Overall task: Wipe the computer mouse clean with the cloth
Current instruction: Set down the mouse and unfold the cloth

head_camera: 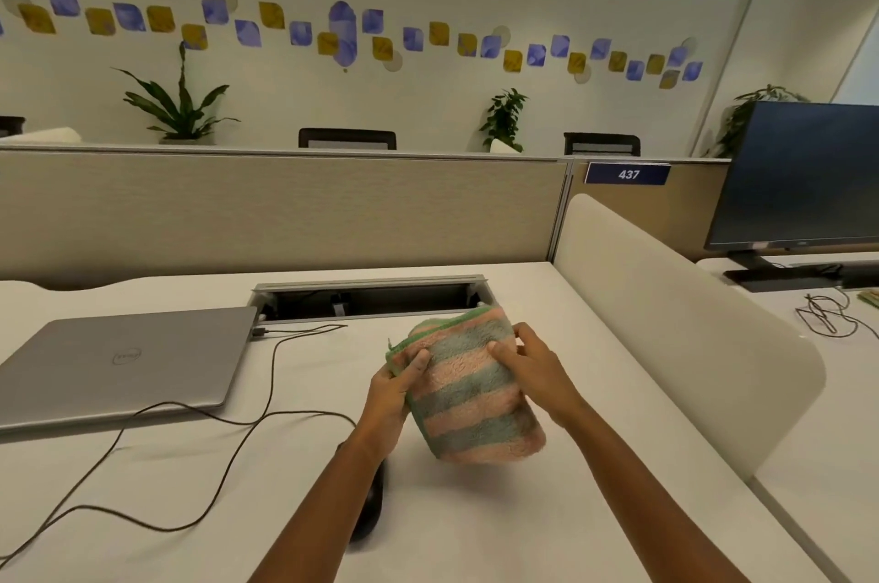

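Forearms fill the near edge of view, and under my left one sits the computer mouse (371, 511), dark, mostly hidden, resting on the white desk (190, 511). Only its right flank and a curved edge show; buttons and cable exit not visible.

Cloth (468, 385) is up off the desk, beyond the mouse and slightly right of it, held between both hands. Striped pink and grey-green, fluffy pile, folded to a thick pad. My left hand (397, 385) pinches its left edge, thumb on top, fingers behind. My right hand (528, 361) pinches the upper right corner, thumb pressed on the face, fingers curled over the rim. Neither hand touches the mouse.

Handling guess: mouse should be light, hard-shelled, smooth and a bit slippery, likely to skate on this desk under a wipe (so steady it by the sides with one hand, wipe with the other). Cloth is soft and limp; better bunched in the palm than held by the edges.

Further out: a thin dark cable (228, 454) loops across the desk to the closed grey laptop (123, 363) at left. Open cable tray (366, 297) behind the cloth. Monitor (799, 173) on the neighbouring desk, far right.
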